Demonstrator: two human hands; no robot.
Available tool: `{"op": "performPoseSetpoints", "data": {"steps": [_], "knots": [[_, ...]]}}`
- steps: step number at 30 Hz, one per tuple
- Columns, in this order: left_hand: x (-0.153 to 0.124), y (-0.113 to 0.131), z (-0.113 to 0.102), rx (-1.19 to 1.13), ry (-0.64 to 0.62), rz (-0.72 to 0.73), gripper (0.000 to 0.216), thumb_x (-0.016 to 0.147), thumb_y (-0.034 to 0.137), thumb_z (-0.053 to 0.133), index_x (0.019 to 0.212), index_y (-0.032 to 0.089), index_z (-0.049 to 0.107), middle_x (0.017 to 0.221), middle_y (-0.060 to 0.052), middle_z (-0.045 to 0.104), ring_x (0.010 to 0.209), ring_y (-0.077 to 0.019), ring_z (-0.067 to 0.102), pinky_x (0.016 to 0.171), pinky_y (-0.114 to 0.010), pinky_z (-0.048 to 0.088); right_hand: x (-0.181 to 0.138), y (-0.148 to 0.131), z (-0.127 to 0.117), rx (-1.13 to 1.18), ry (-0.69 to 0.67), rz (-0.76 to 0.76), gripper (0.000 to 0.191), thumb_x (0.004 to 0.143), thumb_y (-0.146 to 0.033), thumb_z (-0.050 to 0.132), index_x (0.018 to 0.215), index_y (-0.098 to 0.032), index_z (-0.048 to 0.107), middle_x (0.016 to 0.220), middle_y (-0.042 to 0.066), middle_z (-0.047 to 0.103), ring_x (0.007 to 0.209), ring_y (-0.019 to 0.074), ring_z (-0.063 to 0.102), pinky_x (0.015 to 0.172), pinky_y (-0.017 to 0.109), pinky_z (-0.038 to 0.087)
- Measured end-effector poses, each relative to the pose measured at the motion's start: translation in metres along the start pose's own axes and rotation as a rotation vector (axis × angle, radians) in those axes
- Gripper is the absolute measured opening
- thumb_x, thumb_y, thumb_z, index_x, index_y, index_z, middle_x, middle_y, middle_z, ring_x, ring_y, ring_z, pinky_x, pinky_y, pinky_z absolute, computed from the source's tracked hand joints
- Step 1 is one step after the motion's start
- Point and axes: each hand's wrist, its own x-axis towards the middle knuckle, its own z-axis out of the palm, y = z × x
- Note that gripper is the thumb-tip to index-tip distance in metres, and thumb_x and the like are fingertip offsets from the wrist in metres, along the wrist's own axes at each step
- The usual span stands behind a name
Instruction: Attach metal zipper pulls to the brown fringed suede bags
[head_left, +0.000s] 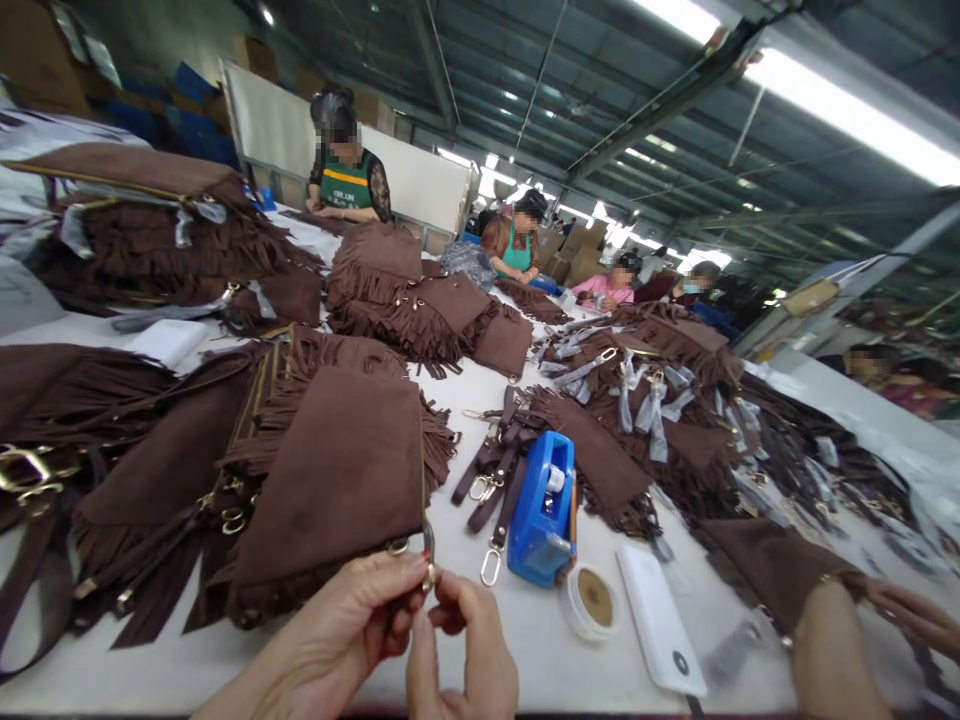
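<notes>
A brown fringed bag [337,470] lies in front of me, its flat suede panel facing up. At its lower right corner my left hand [364,610] pinches a thin brown strap with a small gold clasp [430,574] between thumb and index finger. My right hand [469,645] is curled right beside that clasp, thumb and index finger close together; whatever is between them is too small to make out. Short brown wrist straps [499,490] with gold rings lie just beyond, next to a blue tape dispenser [541,510].
A round tub [590,602] and a white power bank [660,620] lie right of my hands. Fringed bags pile up at the left [150,220], centre [405,290] and right [667,370]. A co-worker's hands [836,650] hold a bag at the right edge. Several people work farther back.
</notes>
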Motion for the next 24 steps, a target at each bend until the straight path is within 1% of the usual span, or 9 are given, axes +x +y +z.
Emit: {"op": "performPoseSetpoints", "data": {"steps": [3,6,9,12,15,17,20,22,24], "knots": [[0.004,-0.005,0.005,-0.054,0.022,0.013,0.036,0.038,0.030,0.088,0.056,0.011,0.063,0.051,0.002,0.056,0.045,-0.0042,0.044,0.046,-0.015,0.035,0.000,0.006,0.007,-0.069,0.058,-0.134,0.017,0.079,-0.018,0.056,0.092,-0.025,0.064,0.072,0.004,0.067,0.061,0.0173,0.059,0.058,0.030,0.046],[0.008,-0.009,0.008,-0.073,0.041,0.027,0.038,0.034,0.031,0.089,0.054,0.012,0.063,0.048,0.003,0.054,0.044,-0.0045,0.042,0.046,-0.016,0.035,0.001,0.014,0.011,-0.149,0.059,-0.149,0.014,0.082,-0.019,0.054,0.088,-0.024,0.065,0.071,0.006,0.068,0.061,0.0177,0.060,0.059,0.031,0.047],[0.013,-0.013,0.007,-0.057,0.042,0.040,0.042,0.032,0.035,0.089,0.051,0.013,0.059,0.044,0.005,0.049,0.042,-0.0039,0.038,0.044,-0.016,0.032,0.001,0.020,0.008,-0.170,0.033,-0.178,0.017,0.085,-0.020,0.050,0.089,-0.022,0.066,0.072,0.008,0.068,0.063,0.0184,0.061,0.059,0.031,0.046],[0.018,-0.018,0.002,0.016,0.042,0.060,0.044,0.034,0.041,0.087,0.049,0.013,0.056,0.041,0.006,0.044,0.040,-0.0035,0.034,0.042,-0.016,0.026,0.001,0.023,0.001,-0.157,-0.051,-0.194,0.020,0.086,-0.021,0.047,0.088,-0.021,0.066,0.071,0.009,0.067,0.061,0.0181,0.060,0.057,0.030,0.045],[0.022,-0.022,-0.005,0.089,0.036,0.103,0.043,0.040,0.044,0.084,0.052,0.012,0.058,0.043,0.005,0.046,0.041,-0.0035,0.034,0.043,-0.017,0.023,0.003,0.026,-0.007,-0.118,-0.181,-0.133,0.021,0.087,-0.023,0.045,0.086,-0.022,0.066,0.067,0.006,0.065,0.058,0.0163,0.058,0.056,0.028,0.044],[0.023,-0.024,-0.010,0.127,0.040,0.137,0.044,0.041,0.046,0.083,0.053,0.012,0.059,0.044,0.004,0.047,0.040,-0.0034,0.034,0.043,-0.018,0.021,0.005,0.029,-0.009,-0.090,-0.234,-0.065,0.021,0.087,-0.025,0.045,0.081,-0.023,0.065,0.064,0.003,0.062,0.055,0.0147,0.055,0.055,0.027,0.042],[0.024,-0.027,-0.016,0.187,0.053,0.182,0.046,0.042,0.049,0.082,0.055,0.011,0.060,0.047,0.003,0.049,0.041,-0.0040,0.035,0.044,-0.019,0.020,0.010,0.032,-0.009,-0.067,-0.252,0.118,0.024,0.086,-0.031,0.044,0.069,-0.022,0.058,0.059,0.000,0.058,0.051,0.0134,0.052,0.052,0.025,0.040],[0.025,-0.028,-0.019,0.255,0.070,0.215,0.046,0.044,0.051,0.080,0.058,0.011,0.062,0.048,0.003,0.050,0.041,-0.0049,0.035,0.044,-0.020,0.020,0.015,0.032,-0.008,-0.031,-0.255,0.233,0.025,0.087,-0.035,0.042,0.071,-0.022,0.056,0.062,0.000,0.058,0.054,0.0136,0.052,0.054,0.025,0.041],[0.025,-0.029,-0.021,0.329,0.093,0.255,0.045,0.046,0.053,0.077,0.057,0.012,0.061,0.047,0.004,0.049,0.042,-0.0056,0.034,0.045,-0.021,0.020,0.021,0.031,-0.005,-0.039,-0.270,0.247,0.024,0.086,-0.038,0.043,0.076,-0.022,0.058,0.067,0.001,0.059,0.060,0.0146,0.053,0.059,0.026,0.041]]}}
